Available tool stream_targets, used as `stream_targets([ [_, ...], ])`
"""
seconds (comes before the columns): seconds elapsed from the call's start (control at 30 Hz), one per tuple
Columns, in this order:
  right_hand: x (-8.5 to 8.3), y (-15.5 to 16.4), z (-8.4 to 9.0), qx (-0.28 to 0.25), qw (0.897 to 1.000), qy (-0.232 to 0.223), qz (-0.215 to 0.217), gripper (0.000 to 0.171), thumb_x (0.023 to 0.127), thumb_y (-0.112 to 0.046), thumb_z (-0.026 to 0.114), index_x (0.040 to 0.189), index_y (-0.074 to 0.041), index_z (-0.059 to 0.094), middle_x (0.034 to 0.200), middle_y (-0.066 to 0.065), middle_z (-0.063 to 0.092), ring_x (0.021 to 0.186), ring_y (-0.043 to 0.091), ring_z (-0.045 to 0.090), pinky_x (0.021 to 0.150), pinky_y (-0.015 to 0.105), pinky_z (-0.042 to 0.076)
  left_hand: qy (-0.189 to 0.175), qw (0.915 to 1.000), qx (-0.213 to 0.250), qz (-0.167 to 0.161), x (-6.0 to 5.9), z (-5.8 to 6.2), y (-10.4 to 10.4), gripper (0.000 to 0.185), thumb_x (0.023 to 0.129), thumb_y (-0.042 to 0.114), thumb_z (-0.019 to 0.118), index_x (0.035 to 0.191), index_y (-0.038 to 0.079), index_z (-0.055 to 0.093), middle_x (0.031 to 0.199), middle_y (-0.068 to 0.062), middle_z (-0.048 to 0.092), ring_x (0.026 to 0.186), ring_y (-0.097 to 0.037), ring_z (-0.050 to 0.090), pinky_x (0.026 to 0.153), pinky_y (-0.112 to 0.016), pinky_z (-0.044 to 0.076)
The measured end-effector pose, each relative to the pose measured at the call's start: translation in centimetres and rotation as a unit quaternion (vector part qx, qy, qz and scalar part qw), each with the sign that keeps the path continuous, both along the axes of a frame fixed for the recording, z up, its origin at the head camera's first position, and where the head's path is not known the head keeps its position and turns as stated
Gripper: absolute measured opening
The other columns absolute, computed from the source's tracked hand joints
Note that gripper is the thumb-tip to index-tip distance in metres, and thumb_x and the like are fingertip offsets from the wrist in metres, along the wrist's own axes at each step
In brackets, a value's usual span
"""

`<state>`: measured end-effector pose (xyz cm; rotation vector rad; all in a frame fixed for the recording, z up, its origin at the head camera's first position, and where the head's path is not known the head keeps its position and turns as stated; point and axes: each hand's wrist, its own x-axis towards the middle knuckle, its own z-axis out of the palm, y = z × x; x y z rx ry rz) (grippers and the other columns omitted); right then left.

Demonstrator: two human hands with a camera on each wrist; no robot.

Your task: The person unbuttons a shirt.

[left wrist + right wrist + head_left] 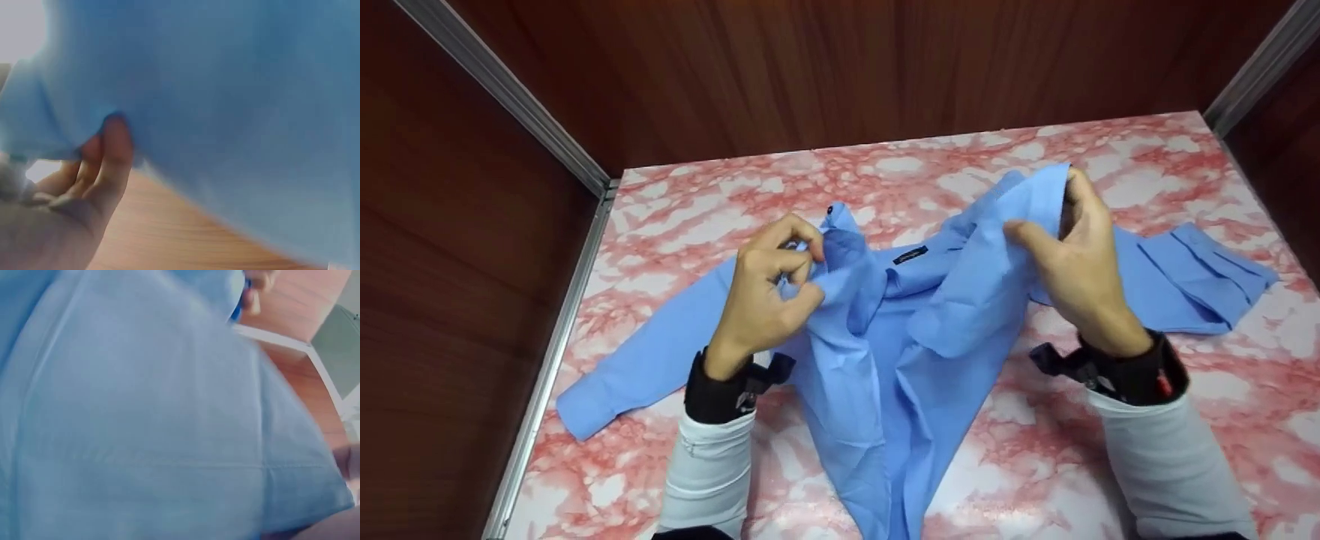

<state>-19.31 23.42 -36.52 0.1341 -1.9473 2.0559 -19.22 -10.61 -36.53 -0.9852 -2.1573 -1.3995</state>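
A light blue long-sleeved shirt lies spread on the table, its front lifted and parted at the top. My left hand pinches the fabric near the collar on the left side. Opposite it, my right hand grips a raised edge on the right, thumb in front and fingers behind. A small dark label shows inside the neck between both hands. In the left wrist view, fingers meet the blue cloth. Stitched blue cloth fills most of the right wrist view.
One sleeve stretches to the lower left, and the other sleeve lies folded at the right. Beneath is a red-and-white marbled tabletop. Dark wood panels with metal edging enclose the back and sides.
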Motion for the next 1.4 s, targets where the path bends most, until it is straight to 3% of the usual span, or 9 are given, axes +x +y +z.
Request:
stream_targets([
  [0.23,3.5,4.3,1.8,0.202,0.964,-0.009,0.174,0.018,0.106,0.005,0.071,0.12,-0.003,0.077,0.098,0.004,0.082,0.069,0.009,0.074,0.059,0.024,0.061,-0.076,0.9815,-0.009,-0.175,3.9,1.4,-1.4,0.018,0.064,0.0,0.051,0.066,0.01,0.037,0.106,-0.015,0.062,0.101,-0.027,0.06,0.099,-0.037,0.05],
  [0.33,4.6,5.2,1.7,0.311,0.902,0.056,0.294,0.018,0.104,0.007,0.073,0.11,-0.009,0.074,0.089,-0.004,0.074,0.065,0.002,0.067,0.055,0.021,0.057,-0.099,0.9558,-0.075,-0.266,5.3,1.3,-1.5,0.016,0.069,0.0,0.057,0.071,0.011,0.045,0.109,-0.014,0.064,0.104,-0.026,0.063,0.105,-0.04,0.054],
  [0.5,4.3,5.7,-0.5,0.358,0.772,0.092,0.517,0.017,0.108,-0.005,0.073,0.101,-0.02,0.069,0.076,-0.009,0.065,0.069,-0.014,0.057,0.056,0.013,0.051,-0.18,0.8725,-0.246,-0.382,5.3,-0.4,-1.1,0.018,0.104,0.019,0.076,0.119,0.009,0.073,0.14,-0.01,0.068,0.124,-0.02,0.071,0.11,-0.032,0.061],
  [0.57,3.7,6.0,-1.2,0.365,0.75,0.074,0.547,0.012,0.111,-0.008,0.07,0.11,-0.019,0.074,0.082,-0.006,0.074,0.073,-0.012,0.063,0.061,0.015,0.056,-0.213,0.8683,-0.261,-0.365,4.4,-1.2,-1.3,0.037,0.106,0.026,0.08,0.137,0.008,0.07,0.146,-0.01,0.068,0.129,-0.026,0.073,0.112,-0.037,0.063],
  [0.63,3.0,6.6,-1.5,0.383,0.765,0.055,0.515,0.017,0.112,-0.007,0.068,0.121,-0.018,0.078,0.095,-0.004,0.082,0.082,-0.005,0.073,0.069,0.02,0.062,-0.221,0.8943,-0.244,-0.303,3.0,-2.1,-1.9,0.04,0.107,0.022,0.079,0.142,0.006,0.07,0.144,-0.013,0.071,0.127,-0.031,0.075,0.109,-0.042,0.064],
  [0.77,0.8,7.2,-1.6,0.426,0.839,0.07,0.331,0.016,0.108,-0.002,0.073,0.115,-0.013,0.082,0.101,-0.002,0.083,0.088,-0.002,0.072,0.077,0.017,0.06,-0.205,0.9503,-0.216,-0.091,-0.9,-3.9,-4.1,0.036,0.109,0.017,0.073,0.14,0.001,0.071,0.14,-0.022,0.072,0.127,-0.041,0.072,0.11,-0.056,0.061],
  [0.9,-2.8,7.1,-1.8,0.459,0.869,0.076,0.166,0.009,0.104,-0.003,0.077,0.111,-0.005,0.082,0.108,0.007,0.082,0.099,0.011,0.072,0.088,0.018,0.053,-0.221,0.9424,-0.241,0.069,-4.7,-5.6,-6.4,0.05,0.109,0.021,0.072,0.154,0.001,0.062,0.158,-0.026,0.059,0.148,-0.046,0.059,0.126,-0.063,0.048],
  [1.13,-10.5,6.3,-2.8,0.499,0.853,-0.056,0.142,0.06,0.112,-0.032,0.068,0.16,0.002,0.055,0.162,0.033,0.057,0.146,0.054,0.056,0.122,0.071,0.042,-0.304,0.9076,-0.283,0.057,-10.7,-6.8,-5.3,0.086,0.105,0.027,0.07,0.18,0.022,0.028,0.189,-0.013,0.022,0.176,-0.037,0.024,0.141,-0.061,0.026],
  [1.4,-13.2,4.1,-4.0,0.583,0.769,-0.164,0.202,0.056,0.104,-0.045,0.076,0.136,0.0,0.075,0.138,0.028,0.074,0.127,0.043,0.068,0.108,0.059,0.054,-0.331,0.8731,-0.358,0.005,-13.6,-6.3,-0.9,0.078,0.094,0.03,0.067,0.17,0.03,0.048,0.174,-0.004,0.052,0.165,-0.03,0.043,0.138,-0.062,0.03],
])
